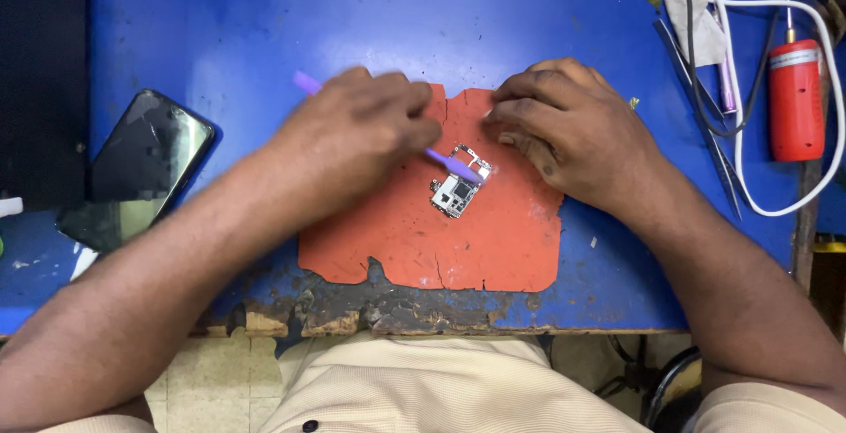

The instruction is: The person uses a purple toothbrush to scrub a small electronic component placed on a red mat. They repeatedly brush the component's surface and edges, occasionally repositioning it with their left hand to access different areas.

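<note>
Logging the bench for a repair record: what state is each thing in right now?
Circuit board: bare, flat on orange mat.
Purple tool: gripped in left hand, tip on board.
Right hand: resting on mat, holds nothing visible.
Phone: screen dark, cracked.

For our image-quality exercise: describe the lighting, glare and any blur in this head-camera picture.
Head view: even overhead light on the blue table, with soft shadows under both hands; glare on the dark phone screen; the left hand and its purple tool look slightly motion-blurred; the small circuit board and right hand stay fairly sharp.
</note>
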